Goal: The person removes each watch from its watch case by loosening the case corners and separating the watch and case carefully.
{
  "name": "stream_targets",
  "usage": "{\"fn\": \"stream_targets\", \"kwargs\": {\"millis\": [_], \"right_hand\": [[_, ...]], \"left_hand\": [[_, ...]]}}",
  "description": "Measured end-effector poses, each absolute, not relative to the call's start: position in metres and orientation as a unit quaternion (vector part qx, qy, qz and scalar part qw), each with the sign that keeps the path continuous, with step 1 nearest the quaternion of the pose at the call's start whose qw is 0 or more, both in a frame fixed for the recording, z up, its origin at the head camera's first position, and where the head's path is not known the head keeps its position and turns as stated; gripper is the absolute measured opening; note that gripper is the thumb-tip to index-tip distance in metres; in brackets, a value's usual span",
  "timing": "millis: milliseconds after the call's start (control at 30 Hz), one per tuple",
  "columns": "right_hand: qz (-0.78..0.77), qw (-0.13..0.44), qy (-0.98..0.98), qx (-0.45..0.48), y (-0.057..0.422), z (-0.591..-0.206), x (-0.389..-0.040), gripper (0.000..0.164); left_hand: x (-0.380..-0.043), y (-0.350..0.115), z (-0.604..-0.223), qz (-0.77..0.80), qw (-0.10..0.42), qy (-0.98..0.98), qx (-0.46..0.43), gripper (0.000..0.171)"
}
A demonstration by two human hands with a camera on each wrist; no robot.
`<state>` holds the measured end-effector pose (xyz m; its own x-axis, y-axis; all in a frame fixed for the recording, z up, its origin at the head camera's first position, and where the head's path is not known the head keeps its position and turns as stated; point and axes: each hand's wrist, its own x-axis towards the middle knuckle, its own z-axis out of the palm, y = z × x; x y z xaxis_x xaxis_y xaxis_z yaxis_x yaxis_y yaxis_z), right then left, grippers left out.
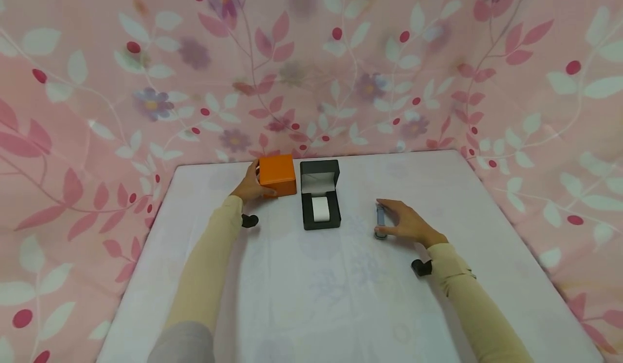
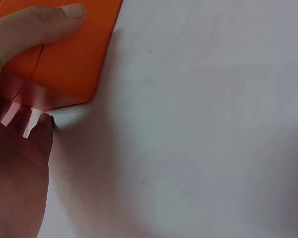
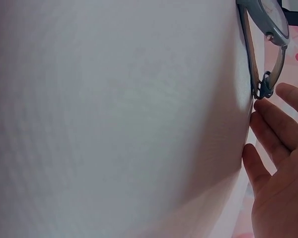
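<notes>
On the left of the table, my left hand (image 1: 250, 184) grips an orange box (image 1: 277, 169) by its left side. The left wrist view shows the thumb laid over the box's face and the other fingers at its lower edge. To the right, a wristwatch (image 1: 380, 216) lies on its side, strap fastened into a loop. My right hand (image 1: 406, 221) spans it, thumb near the case and fingers near the buckle. In the right wrist view the fingers (image 3: 278, 124) are fairly straight, with tips right by the buckle (image 3: 264, 87).
Between the hands stands a black watch box (image 1: 307, 211), lid raised, with a white cushion (image 1: 320, 209) inside. A white cloth covers the table (image 1: 311, 298). Pink floral fabric (image 1: 311, 71) hangs behind and at both sides.
</notes>
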<state>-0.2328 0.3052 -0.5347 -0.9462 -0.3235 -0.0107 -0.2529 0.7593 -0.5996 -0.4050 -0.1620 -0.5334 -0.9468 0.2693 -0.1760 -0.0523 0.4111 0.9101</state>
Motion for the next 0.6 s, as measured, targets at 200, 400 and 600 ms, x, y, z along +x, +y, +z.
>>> {"fn": "stream_targets", "kwargs": {"millis": [200,400,600], "right_hand": [[-0.306,0.048,0.937,-0.162,0.302,-0.536,-0.234,0.088],[-0.313,0.059,0.936,-0.152,0.304,-0.535,-0.234,0.089],[-0.309,0.073,0.938,-0.136,0.307,-0.536,-0.23,0.092]], "left_hand": [[-0.394,-0.175,-0.53,0.528,0.168,0.831,0.058,0.137],[-0.381,-0.181,-0.529,0.512,0.173,0.839,0.065,0.136],[-0.369,-0.182,-0.536,0.514,0.171,0.838,0.073,0.138]]}}
